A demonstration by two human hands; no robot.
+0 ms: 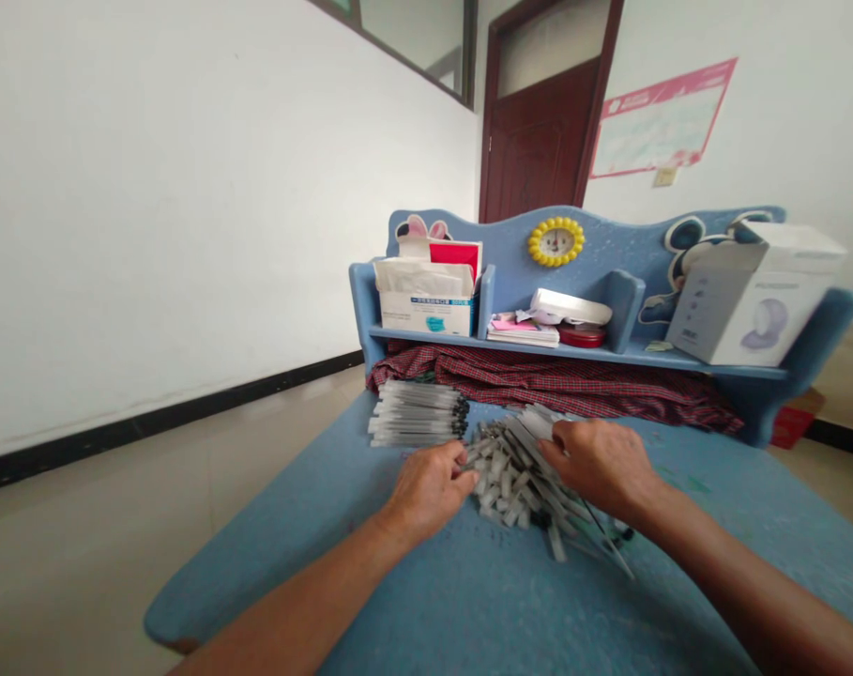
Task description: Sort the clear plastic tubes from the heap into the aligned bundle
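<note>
A half-curled left hand (430, 493) touches a loose heap of clear plastic tubes (514, 479); a half-closed right hand (599, 467) pinches some, apart from a neatly aligned black-tipped bundle (418, 413) kept separate.

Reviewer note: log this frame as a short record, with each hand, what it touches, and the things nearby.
Loose pile: clear plastic black-tipped tubes, crisscrossed
Left hand: fingers against the pile's left side
Right hand: on the pile's far right side
Aligned bundle: parallel tubes, black tips rightward, left of the pile
Surface: blue desktop
Behind: red checked cloth, blue wooden shelf unit
</note>
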